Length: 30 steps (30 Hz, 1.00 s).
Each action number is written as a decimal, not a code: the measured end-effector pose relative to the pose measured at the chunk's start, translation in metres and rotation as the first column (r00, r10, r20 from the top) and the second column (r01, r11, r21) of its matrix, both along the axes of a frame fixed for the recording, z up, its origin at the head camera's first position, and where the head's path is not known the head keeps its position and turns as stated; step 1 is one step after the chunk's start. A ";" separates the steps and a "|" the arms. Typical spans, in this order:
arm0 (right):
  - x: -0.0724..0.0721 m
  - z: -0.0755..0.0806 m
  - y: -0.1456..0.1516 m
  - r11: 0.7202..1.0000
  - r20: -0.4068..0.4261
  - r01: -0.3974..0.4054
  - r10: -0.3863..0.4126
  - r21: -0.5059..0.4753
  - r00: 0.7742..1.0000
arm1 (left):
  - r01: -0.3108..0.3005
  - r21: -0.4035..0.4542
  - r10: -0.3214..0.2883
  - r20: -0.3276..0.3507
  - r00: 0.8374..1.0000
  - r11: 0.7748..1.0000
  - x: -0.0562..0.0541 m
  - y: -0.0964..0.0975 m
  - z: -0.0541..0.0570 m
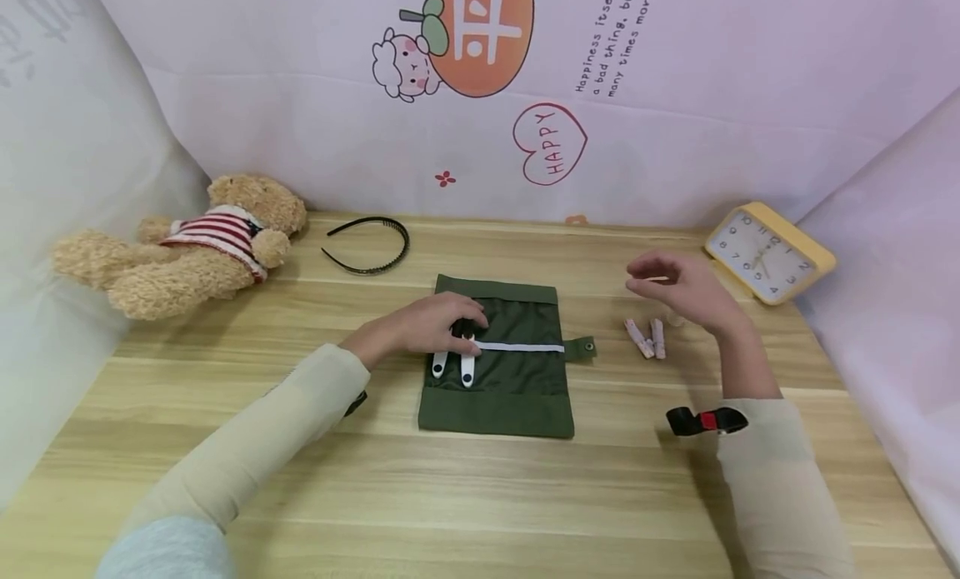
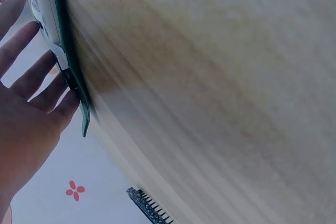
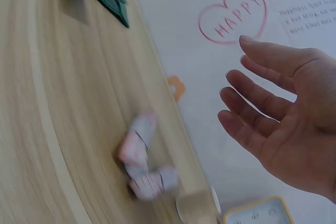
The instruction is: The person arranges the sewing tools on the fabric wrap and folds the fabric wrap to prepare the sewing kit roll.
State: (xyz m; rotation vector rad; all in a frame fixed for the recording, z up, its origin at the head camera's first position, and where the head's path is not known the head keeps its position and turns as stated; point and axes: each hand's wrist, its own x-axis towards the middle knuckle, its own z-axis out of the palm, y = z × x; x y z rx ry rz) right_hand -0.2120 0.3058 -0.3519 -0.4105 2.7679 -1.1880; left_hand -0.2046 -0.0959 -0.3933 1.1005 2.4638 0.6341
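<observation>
A dark green fabric roll-up pouch [image 1: 517,412] lies unfolded on the table, with a white elastic band [image 1: 521,347] across it and a snap tab on its right. Two white handles [image 1: 468,371] with dark dots lie at the pouch's left side, their upper ends hidden by my left hand [image 1: 435,322]. That hand spreads over them, thumb and fingers parted, and in the left wrist view its fingertips are at the pouch's edge. My right hand [image 1: 686,291] hovers with loosely bent fingers and holds nothing. Below it lie two small pink clip-like pieces [image 1: 647,339], blurred in the right wrist view.
A round translucent object [image 3: 197,208] lies beside the pink pieces. The yellow square clock [image 1: 772,252] stands at the back right. To the left are a black toothed headband [image 1: 405,244] and a teddy bear [image 1: 217,242] in a striped shirt. Printed cloth [image 1: 300,129] walls the table's back.
</observation>
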 end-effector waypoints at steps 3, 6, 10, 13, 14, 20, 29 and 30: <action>0.001 0.000 0.012 0.999 0.017 0.041 -0.041 -0.011 0.999 | -0.007 -0.019 0.007 0.003 1.000 1.000 0.000 0.000 0.001; 0.003 -0.004 0.024 0.996 0.046 0.084 -0.082 -0.038 0.996 | -0.010 -0.033 0.010 0.009 1.000 0.999 0.001 0.000 0.002; 0.005 -0.010 0.037 0.989 0.052 0.128 -0.124 -0.078 0.991 | -0.012 -0.044 0.012 0.013 1.000 0.999 0.001 0.000 0.002; 0.007 -0.012 0.045 0.986 0.064 0.149 -0.145 -0.068 0.987 | -0.009 -0.054 0.010 0.010 1.000 0.998 0.001 0.001 0.002; 0.008 -0.013 0.047 0.986 0.074 0.153 -0.149 -0.058 0.986 | -0.009 -0.057 0.010 0.011 1.000 0.998 0.001 0.001 0.002; 0.007 -0.014 0.056 0.993 0.200 0.112 -0.118 0.041 0.973 | -0.001 -0.051 0.001 0.001 1.000 0.999 0.002 0.002 0.001; 0.006 -0.022 0.058 0.988 0.243 0.040 -0.076 0.150 0.967 | -0.005 -0.035 0.005 0.017 1.000 0.999 0.003 0.002 0.002; 0.007 -0.022 0.057 0.988 0.245 0.042 -0.078 0.150 0.966 | -0.001 -0.030 0.002 0.021 1.000 1.000 0.003 0.002 0.002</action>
